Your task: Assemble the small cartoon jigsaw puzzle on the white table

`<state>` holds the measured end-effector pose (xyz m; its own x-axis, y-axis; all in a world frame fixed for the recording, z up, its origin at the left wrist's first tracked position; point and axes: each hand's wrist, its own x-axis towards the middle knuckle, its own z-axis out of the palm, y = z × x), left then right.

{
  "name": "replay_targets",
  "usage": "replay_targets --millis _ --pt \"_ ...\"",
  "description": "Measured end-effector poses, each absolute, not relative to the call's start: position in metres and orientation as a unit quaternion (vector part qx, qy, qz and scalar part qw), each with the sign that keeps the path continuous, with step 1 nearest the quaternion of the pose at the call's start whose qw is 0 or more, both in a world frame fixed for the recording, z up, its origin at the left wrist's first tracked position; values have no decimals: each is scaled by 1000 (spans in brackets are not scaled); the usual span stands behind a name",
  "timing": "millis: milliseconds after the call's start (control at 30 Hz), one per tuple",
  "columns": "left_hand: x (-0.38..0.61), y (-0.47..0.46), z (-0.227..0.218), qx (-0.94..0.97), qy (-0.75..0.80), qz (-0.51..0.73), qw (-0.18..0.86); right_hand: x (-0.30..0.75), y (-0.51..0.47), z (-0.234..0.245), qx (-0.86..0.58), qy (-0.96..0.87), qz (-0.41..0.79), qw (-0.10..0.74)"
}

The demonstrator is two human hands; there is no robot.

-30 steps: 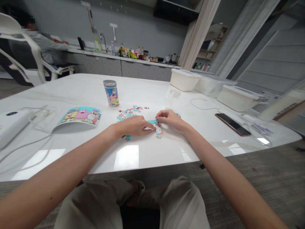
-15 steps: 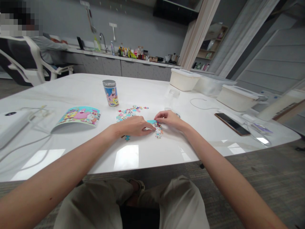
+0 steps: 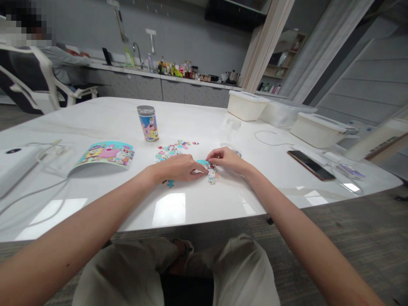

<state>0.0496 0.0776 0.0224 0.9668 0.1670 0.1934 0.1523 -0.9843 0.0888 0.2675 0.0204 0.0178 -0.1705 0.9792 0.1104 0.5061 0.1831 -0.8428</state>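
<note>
A partly joined jigsaw puzzle section, with a cartoon figure in white and a turquoise strip, lies flat on the white table. From the left, my left hand rests beside it, index finger stretched out onto its edge and thumb apart. My right hand pinches a puzzle piece at the section's upper right; fingers cover most of that piece. Loose jigsaw pieces are heaped behind my left hand, partly hidden by it. A few more pieces lie in front of that hand.
A cartoon-printed jar with a metal lid stands behind the heap. The curved picture sheet lies left. A clear container stands behind my right hand. At right are a phone, cables and lidded bins. A person sits far left.
Both hands stay almost in place at the joined pieces, with only a very slight shift. The view has moved marginally; the jar, sheet and loose pieces lie as before.
</note>
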Motion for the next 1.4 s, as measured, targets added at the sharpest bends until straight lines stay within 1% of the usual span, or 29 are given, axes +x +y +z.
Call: replay_targets --millis 600,867,1000,1133,1267,1400 --pt "49 77 24 991 97 77 43 268 23 13 -559 -709 295 311" --pt "49 77 24 992 99 65 49 269 24 12 -559 -699 284 343" --pt "51 77 25 986 150 67 18 269 26 12 -569 -694 273 345" --pt "53 79 26 969 233 79 -26 269 27 13 -601 -684 213 353" --pt "53 81 25 969 238 55 -42 269 26 11 -628 -681 163 339" --pt "54 80 25 968 240 59 -39 269 26 9 -629 -686 161 329"
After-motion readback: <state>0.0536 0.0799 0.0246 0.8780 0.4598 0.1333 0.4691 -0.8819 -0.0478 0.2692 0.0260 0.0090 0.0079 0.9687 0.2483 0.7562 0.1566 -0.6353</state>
